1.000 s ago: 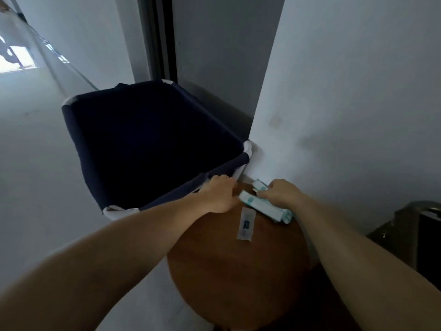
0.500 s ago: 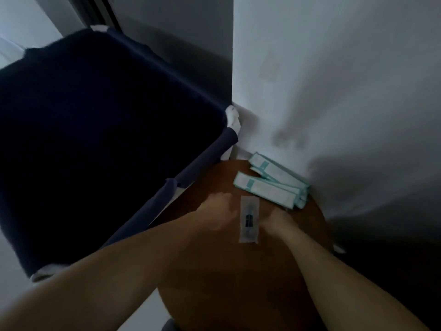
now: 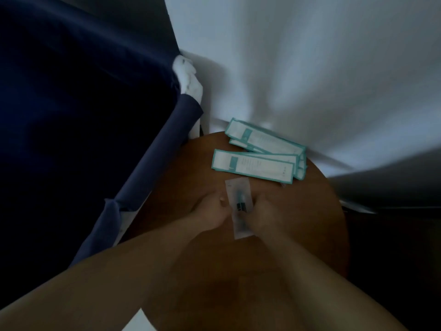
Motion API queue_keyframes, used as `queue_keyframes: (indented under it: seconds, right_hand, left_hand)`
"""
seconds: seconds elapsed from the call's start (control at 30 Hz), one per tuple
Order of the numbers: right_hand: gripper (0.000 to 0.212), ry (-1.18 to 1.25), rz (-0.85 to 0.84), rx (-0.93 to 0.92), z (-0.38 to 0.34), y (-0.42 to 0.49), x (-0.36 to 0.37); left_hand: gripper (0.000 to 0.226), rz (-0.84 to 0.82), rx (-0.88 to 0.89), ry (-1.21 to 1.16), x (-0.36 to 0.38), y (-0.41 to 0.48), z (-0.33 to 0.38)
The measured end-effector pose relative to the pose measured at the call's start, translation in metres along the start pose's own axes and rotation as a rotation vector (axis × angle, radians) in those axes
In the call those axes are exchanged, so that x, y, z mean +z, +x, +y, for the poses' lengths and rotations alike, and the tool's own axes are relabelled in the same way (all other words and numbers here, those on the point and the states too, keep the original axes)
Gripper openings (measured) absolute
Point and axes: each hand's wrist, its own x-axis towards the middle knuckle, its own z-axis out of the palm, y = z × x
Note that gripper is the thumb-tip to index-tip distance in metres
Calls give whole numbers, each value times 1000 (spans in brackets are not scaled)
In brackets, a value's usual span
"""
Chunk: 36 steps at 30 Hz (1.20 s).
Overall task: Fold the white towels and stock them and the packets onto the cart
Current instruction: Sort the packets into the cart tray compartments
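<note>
A small clear packet [image 3: 239, 206] with a dark item inside lies on the round wooden table [image 3: 317, 211]. My left hand [image 3: 210, 215] pinches its left edge and my right hand [image 3: 263, 215] grips its right edge. Beyond it, near the wall, several white packets with teal borders [image 3: 253, 166] lie in a loose overlapping pile. No towels are in view.
A dark blue fabric cart bag [image 3: 152, 158] on a white frame [image 3: 188, 75] stands at the left, touching the table's edge. A white wall [image 3: 310, 68] rises just behind the table. A dark shape fills the right edge.
My right hand has let go of the teal-bordered packets and both hands have drawn back to the small clear packet. The camera has tilted down and closer to the table.
</note>
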Motion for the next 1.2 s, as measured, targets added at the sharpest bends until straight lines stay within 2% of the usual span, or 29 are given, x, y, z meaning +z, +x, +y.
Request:
queue_keyframes:
  seconds: [0.1,0.2,0.23,0.3,0.33,0.4,0.43,0.47,0.53,0.6,0.67,0.73,0.8,0.9,1.0,1.07,1.2]
  right_hand:
    - [35,43,-34,-8,-2,4,7]
    - [15,205,-32,-80,-5,9,7]
    - [21,280,-38,-89,-6,8,4]
    - [31,378,-56,-143,-5,7,-3]
    - [26,417,-65,-170,-2,6,-6]
    - [14,519,-85,-186,5,5,-9]
    - [14,573,-78,-162,10,6,-9]
    - [16,604,-44,-126,14,7,-9]
    - [17,537,143,-57,23,12,-11]
    - [20,518,333,115,31,20,-14]
    - [25,642,403,297,39,32,-17]
    - [28,727,386,347,46,39,-20]
    - [33,770,367,292,46,44,-24]
    - [28,821,328,223,47,56,-27]
    - [19,816,323,238,55,76,-22]
    - [19,781,319,246,62,83,-14]
    - [25,687,274,225,47,27,-27]
  left_hand:
    - [3,0,3,-103,1,5,1]
    - [29,10,-7,-234,2,14,0]
    - [34,4,-43,-291,2,17,1]
    - [23,-41,-107,-433,-2,15,11]
    - [17,-76,-140,-491,-2,15,14]
    - [21,-103,-152,-564,1,20,17]
    - [22,-101,-138,-581,3,20,17]
    - [21,-92,-135,-586,3,19,18]
    - [13,-108,-142,-618,3,18,19]
    - [14,-118,-141,-641,4,17,18]
    - [14,-105,-142,-642,4,16,15]
    - [11,-97,-137,-644,7,16,14]
    - [11,-89,-125,-643,9,16,14]
    - [12,-81,-111,-642,12,15,16]
    - [13,-78,-88,-650,13,12,20]
    - [13,-70,-87,-655,14,9,20]
    - [20,-60,-106,-653,14,1,20]
